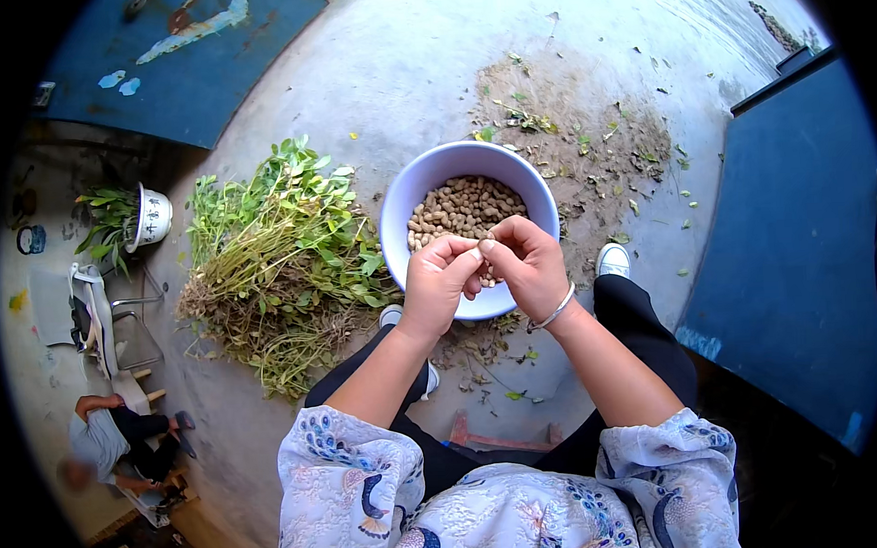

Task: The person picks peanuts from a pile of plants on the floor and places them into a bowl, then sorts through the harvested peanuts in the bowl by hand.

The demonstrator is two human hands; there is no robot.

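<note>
A lavender plastic tub [463, 156] stands on the floor between my feet, partly filled with unshelled peanuts [469, 204]. Over its near side, my left hand [442, 274] and my right hand [528, 260] meet fingertip to fingertip. Thumbs and forefingers of both are pinched on a small peanut, mostly hidden by the fingers. A metal bangle [553, 313] circles my right wrist. Left of the tub lies a heap of pulled peanut plants [286, 257], leafy tops away from me and tangled roots and stems nearer.
Soil and loose leaves [585, 117] are strewn beyond the tub. Blue metal door panels [792, 247] flank the right and upper left. At left are a potted plant [150, 215], a chair [100, 322] and a seated person [104, 438]. A reddish low stool [502, 442] shows beneath me.
</note>
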